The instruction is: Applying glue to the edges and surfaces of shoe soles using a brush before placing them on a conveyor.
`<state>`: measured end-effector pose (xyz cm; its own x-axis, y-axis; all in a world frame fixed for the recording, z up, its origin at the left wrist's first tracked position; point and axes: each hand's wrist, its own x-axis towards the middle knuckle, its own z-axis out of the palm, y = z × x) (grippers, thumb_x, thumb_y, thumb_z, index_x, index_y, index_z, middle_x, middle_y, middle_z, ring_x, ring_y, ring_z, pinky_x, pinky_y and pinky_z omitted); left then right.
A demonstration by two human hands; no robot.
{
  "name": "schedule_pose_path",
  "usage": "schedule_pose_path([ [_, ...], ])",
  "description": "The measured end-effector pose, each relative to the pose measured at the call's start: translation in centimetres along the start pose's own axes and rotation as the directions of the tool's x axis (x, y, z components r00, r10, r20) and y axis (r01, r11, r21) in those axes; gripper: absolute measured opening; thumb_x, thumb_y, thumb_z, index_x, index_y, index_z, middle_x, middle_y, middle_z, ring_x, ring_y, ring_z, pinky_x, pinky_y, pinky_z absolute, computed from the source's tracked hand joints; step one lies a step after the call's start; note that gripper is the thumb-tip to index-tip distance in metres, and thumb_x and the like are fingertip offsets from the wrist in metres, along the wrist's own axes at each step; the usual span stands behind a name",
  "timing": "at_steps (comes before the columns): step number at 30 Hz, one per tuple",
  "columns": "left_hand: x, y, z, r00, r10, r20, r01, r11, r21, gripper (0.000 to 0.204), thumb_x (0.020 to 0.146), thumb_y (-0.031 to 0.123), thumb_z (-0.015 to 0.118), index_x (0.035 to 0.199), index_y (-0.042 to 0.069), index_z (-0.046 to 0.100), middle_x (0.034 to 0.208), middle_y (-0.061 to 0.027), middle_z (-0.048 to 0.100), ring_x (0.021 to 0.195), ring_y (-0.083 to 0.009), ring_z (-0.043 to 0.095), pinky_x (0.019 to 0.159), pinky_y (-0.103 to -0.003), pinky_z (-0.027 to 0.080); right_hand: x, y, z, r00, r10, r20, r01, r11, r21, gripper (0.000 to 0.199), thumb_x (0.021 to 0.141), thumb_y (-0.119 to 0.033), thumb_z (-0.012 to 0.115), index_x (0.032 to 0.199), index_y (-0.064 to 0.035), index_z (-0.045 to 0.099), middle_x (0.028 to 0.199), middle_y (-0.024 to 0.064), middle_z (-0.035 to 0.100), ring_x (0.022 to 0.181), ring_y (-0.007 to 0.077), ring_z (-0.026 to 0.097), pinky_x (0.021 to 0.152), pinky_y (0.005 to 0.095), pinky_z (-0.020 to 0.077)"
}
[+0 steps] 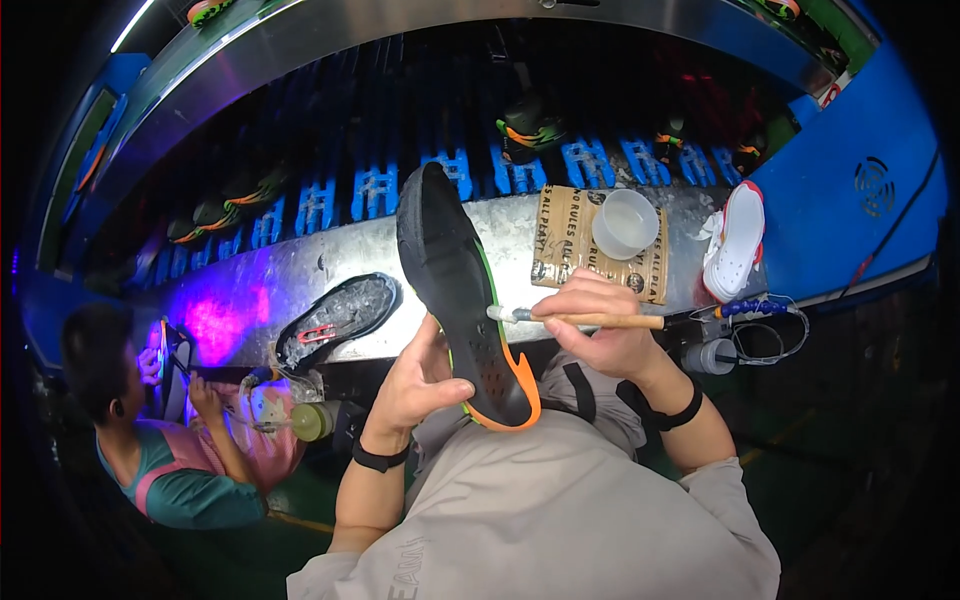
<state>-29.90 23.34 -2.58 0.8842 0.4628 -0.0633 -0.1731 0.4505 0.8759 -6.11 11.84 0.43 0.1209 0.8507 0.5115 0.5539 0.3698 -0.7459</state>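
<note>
A black shoe sole point(447, 262) with green and orange edging stands upended in front of me, its inner face toward me. My left hand point(418, 385) grips its lower left edge, thumb across the inside. In my right hand point(602, 335) is a brush point(625, 321) with a wooden handle, held between thumb and fingers. Its whitish bristle tip meets the sole's right edge near the middle. Beyond the right hand, a translucent tub point(626, 224) sits on a flattened piece of brown printed cardboard point(565, 270).
A metal bench point(370, 240) runs across, bearing a dark tray-like sole point(338, 322) at left and a white-and-red shoe sole point(738, 243) at right. Behind it, shoes point(528, 130) sit among blue conveyor supports point(377, 190). At left, a co-worker point(180, 440) handles another sole under purple light.
</note>
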Motion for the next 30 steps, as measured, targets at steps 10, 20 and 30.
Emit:
schedule_pose_path([
  [10, 0.6, 0.5, -0.9, 0.983, 0.154, -0.096, -0.151, 0.988, 0.035, 0.099, 0.077, 0.004, 0.079, 0.158, 0.002, 0.023, 0.141, -0.0149, 0.051, 0.131, -0.0271, 0.052, 0.112, -0.041, 0.041, -0.7, -3.1, 1.4, 0.982, -0.065, 0.176, 0.098, 0.978, -0.184, 0.014, 0.077, -0.004, 0.076, 0.089, -0.0066, 0.069, 0.074, 0.004, 0.061, 0.069, 0.0239, 0.055, 0.064, 0.0365, 0.0436],
  [20, 0.1, 0.9, -1.7, 0.967, 0.219, -0.127, -0.202, 0.97, 0.137, 0.099, 0.074, 0.006, 0.084, 0.156, 0.002, 0.03, 0.14, -0.013, 0.052, 0.133, -0.0255, 0.049, 0.11, -0.04, 0.043, -1.5, -2.4, 0.8, 0.982, 0.164, 0.092, -0.167, 0.986, 0.023, 0.006, 0.081, -0.004, 0.072, 0.087, -0.0028, 0.072, 0.08, 0.0076, 0.07, 0.073, 0.0243, 0.062, 0.069, 0.0357, 0.0494],
  [30, 0.5, 0.4, -2.5, 0.995, 0.068, -0.079, -0.07, 0.997, -0.015, 0.098, 0.077, 0.011, 0.08, 0.158, -0.001, 0.026, 0.145, -0.0136, 0.049, 0.135, -0.0257, 0.047, 0.116, -0.039, 0.036, -1.2, -1.2, 0.4, 0.983, 0.175, 0.062, -0.181, 0.978, 0.102, 0.008, 0.085, -0.003, 0.068, 0.091, -0.0012, 0.073, 0.083, 0.0083, 0.072, 0.075, 0.0217, 0.063, 0.071, 0.0342, 0.0505],
])
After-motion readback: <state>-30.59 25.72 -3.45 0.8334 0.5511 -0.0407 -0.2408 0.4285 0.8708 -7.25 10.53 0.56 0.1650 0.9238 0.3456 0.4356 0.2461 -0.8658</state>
